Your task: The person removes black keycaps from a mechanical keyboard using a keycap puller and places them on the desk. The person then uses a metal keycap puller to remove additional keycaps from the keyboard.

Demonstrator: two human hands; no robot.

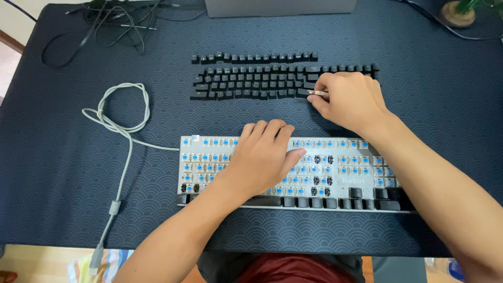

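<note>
The stripped keyboard [293, 173] is lying near the counter's [63, 173] front edge, blue switches bared. The left hand [262, 154] is pressing flat on it — open, steadying it. The right hand [348, 102] is pinching a small metal tool [317, 94] beside the black keycaps [257, 81] being kept in rows.

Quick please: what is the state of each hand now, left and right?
Left hand: open, lying flat on the keyboard.
Right hand: closed on a small metal tool, at the removed keycaps.
</note>
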